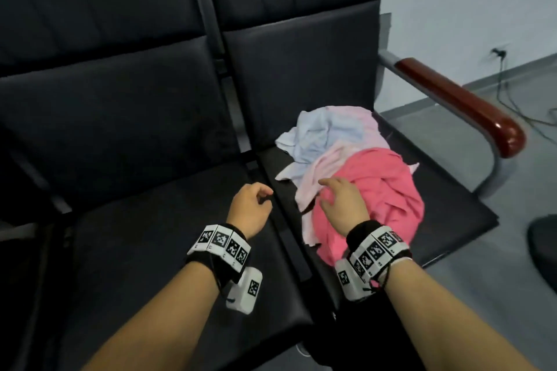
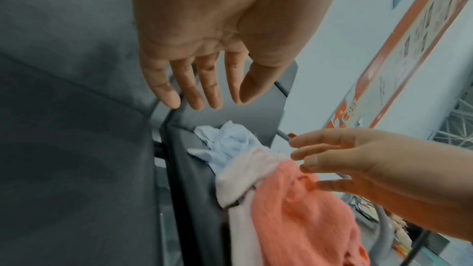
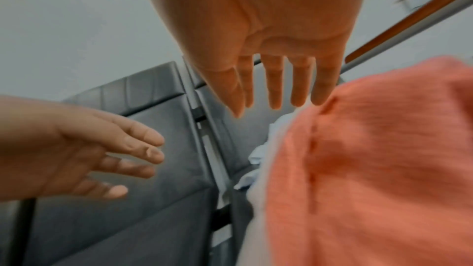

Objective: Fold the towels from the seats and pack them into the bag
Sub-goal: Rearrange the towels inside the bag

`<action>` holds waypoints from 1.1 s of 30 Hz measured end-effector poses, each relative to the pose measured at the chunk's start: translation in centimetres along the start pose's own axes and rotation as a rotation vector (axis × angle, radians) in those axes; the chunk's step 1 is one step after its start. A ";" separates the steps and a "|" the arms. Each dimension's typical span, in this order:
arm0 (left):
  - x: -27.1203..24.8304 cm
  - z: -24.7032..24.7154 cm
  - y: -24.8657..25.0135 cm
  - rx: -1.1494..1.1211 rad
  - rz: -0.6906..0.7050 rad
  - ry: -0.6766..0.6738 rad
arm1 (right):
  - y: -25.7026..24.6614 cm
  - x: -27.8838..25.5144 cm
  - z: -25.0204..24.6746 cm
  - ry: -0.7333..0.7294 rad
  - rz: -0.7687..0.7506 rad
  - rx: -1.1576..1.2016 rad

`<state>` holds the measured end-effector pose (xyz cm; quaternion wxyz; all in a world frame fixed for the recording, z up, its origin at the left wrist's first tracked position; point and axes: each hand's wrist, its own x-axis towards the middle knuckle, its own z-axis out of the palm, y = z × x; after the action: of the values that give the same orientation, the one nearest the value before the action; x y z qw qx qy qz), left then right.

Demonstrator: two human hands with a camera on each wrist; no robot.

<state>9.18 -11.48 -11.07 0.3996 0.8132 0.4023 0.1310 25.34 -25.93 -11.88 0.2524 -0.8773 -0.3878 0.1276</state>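
Three towels (image 1: 355, 166) (blue, pale pink, bright pink), two seats (image 1: 168, 250), two hands (image 1: 250, 208)

a glossy reddish-brown armrest (image 1: 470, 105) on a grey metal frame (image 1: 494, 172), a pale wall (image 1: 467, 3) with a socket (image 1: 498, 53), cables (image 1: 518, 105) trailing across grey floor (image 1: 512, 208).
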 end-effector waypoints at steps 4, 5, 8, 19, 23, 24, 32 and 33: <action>1.6 5.8 1.3 -0.050 -0.006 -0.104 | 4.5 1.0 0.9 -0.150 0.045 -0.046; 1.8 6.9 1.4 -0.073 -0.014 -0.131 | 4.8 1.2 1.3 -0.205 0.028 -0.060; 1.5 9.3 1.0 -0.151 -0.054 -0.210 | 4.9 1.5 2.5 -0.325 -0.046 -0.152; -3.1 6.6 3.0 -0.344 0.002 -0.300 | -0.9 -1.8 -3.0 -0.068 -0.037 0.320; -5.9 2.4 5.5 -0.421 0.139 -0.111 | -6.9 -5.0 -7.0 -0.041 -0.172 0.593; -6.7 1.1 6.0 -0.421 0.161 -0.054 | -8.4 -5.9 -7.9 -0.032 -0.218 0.638; -13.6 -11.3 4.8 -0.375 0.276 0.341 | -17.7 -11.3 -10.1 0.231 -0.573 0.510; -14.8 -13.0 4.1 -0.379 0.293 0.384 | -18.7 -11.8 -9.7 0.248 -0.597 0.467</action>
<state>-5.03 -17.05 2.04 0.4377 0.7339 0.3171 0.4113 10.01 -27.35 6.71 0.5159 -0.6539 -0.5529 0.0264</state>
